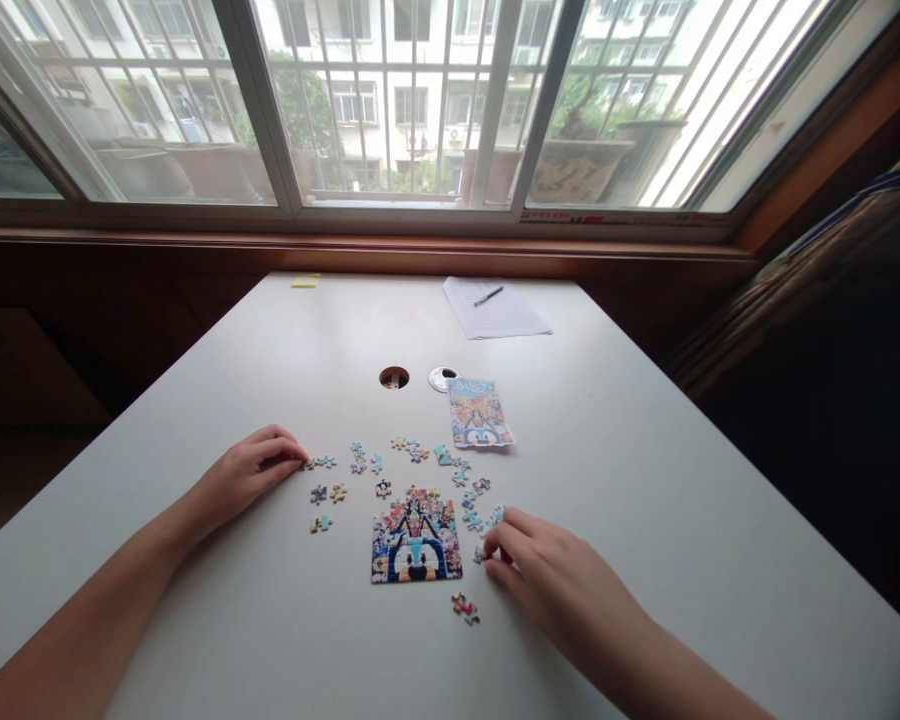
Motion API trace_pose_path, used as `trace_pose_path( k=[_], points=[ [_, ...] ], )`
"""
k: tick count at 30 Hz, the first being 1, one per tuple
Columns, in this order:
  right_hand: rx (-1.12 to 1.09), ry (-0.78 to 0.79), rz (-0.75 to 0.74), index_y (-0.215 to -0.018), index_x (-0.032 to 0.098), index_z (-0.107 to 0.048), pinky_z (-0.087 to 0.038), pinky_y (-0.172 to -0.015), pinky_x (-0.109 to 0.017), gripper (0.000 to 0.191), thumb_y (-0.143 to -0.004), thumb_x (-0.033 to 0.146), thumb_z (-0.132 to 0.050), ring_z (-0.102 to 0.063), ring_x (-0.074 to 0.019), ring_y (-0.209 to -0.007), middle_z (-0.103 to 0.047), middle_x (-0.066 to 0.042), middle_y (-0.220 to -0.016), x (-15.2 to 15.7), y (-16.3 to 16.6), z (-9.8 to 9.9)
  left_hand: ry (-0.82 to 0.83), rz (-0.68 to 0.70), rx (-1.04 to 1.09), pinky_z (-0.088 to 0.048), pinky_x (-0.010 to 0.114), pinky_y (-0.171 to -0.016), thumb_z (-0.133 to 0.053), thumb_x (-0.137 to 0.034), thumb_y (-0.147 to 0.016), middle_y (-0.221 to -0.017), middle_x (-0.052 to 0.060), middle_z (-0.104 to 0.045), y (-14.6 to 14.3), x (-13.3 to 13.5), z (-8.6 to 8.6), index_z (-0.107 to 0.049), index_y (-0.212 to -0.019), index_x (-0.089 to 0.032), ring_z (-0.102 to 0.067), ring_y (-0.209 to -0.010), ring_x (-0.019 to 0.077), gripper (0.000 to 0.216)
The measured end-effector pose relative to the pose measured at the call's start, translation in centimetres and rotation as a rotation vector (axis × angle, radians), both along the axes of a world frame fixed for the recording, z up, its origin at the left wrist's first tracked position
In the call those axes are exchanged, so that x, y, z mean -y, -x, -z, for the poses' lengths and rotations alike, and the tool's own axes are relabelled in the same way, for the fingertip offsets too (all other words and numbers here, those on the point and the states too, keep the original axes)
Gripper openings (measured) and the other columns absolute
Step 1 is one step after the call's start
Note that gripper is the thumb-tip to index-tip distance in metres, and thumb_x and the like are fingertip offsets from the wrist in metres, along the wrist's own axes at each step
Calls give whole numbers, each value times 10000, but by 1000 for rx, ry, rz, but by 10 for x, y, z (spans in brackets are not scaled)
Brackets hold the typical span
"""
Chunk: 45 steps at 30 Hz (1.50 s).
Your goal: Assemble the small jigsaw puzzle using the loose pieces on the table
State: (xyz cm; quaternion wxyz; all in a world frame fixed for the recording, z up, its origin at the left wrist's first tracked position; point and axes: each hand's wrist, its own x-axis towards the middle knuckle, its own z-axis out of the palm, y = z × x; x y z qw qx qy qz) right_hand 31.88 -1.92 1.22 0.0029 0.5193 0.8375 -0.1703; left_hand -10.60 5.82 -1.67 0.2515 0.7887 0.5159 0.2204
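A partly assembled jigsaw puzzle (418,545) lies flat in front of me, showing a blue cartoon dog's face with a jagged upper edge. To its left, my left hand (251,470) rests on the table, fingertips together on a small puzzle piece (309,463). On the right, my right hand (551,565) pinches a greyish puzzle piece (479,554) between thumb and fingers, just beside the assembled part. Loose pieces (419,452) are scattered in an arc around the puzzle. Two more pieces (465,607), reddish and green, lie near its lower right corner.
Behind the pieces lies a picture sheet (480,412) of the puzzle, overlapping a round metal cover (442,379). An uncovered round hole (394,378) is beside it. Farther back are paper sheets (487,315), a pen (488,296) and a yellow slip (305,281), below a barred window.
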Motion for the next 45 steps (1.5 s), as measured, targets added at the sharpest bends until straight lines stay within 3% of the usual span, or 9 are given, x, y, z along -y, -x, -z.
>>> trace_pose_path(
  k=[14,17,20,24,32,37,45],
  points=[
    [-158,109,10,-937,220,-636,-474,-779,-303,126,-894,111,-589,-665,-190,-874,-661,-32,-1029,-8,-7,-3,-78,12,9,-537,252,-795,-569,-432,-1004,-1097,59,-650,0,2,2,-730,-1030,-232,-641,-944,177,259],
    [-212,124,-18,-907,222,-639,-463,-763,-287,127,-882,105,-597,-657,-180,-853,-674,-26,-1002,-9,-9,-1,-221,-17,-43,-536,269,-767,-556,-397,-1012,-1078,73,-657,-2,3,-1,-728,-1031,-219,-622,-949,190,248],
    [-289,146,-18,-871,224,-646,-449,-740,-273,141,-877,89,-605,-651,-170,-833,-696,-5,-930,-12,-10,-3,-477,-8,-139,-522,337,-850,-598,-303,-991,-995,64,-674,-5,5,-6,-729,-1004,-209,-598,-948,202,162],
    [-472,174,35,-856,230,-673,-459,-747,-264,105,-893,138,-641,-654,-158,-834,-722,8,-907,-22,-7,-8,-623,142,-168,-515,321,-822,-636,-163,-957,-951,48,-688,-20,14,-16,-714,-1074,-215,-583,-913,183,149],
    [-652,239,49,-856,227,-739,-501,-759,-267,85,-862,157,-691,-687,-157,-826,-763,2,-884,-45,21,-2,-556,474,-251,-485,313,-743,-564,-135,-981,-929,52,-649,-62,41,-21,-659,-1217,-250,-551,-835,182,279],
    [-610,193,-1,-854,233,-772,-507,-754,-272,106,-830,137,-733,-689,-162,-839,-768,-1,-886,-55,47,-6,-583,552,-363,-393,303,-595,-504,-181,-1006,-758,5,-527,-73,48,-16,-614,-1288,-265,-445,-638,164,314],
    [-562,159,-76,-852,250,-807,-500,-761,-261,139,-823,130,-743,-702,-166,-843,-775,3,-875,-74,88,-4,-559,577,-477,-361,320,-570,-477,-208,-1024,-764,-6,-539,-74,49,-13,-560,-1354,-281,-446,-600,162,348]
  ],
)
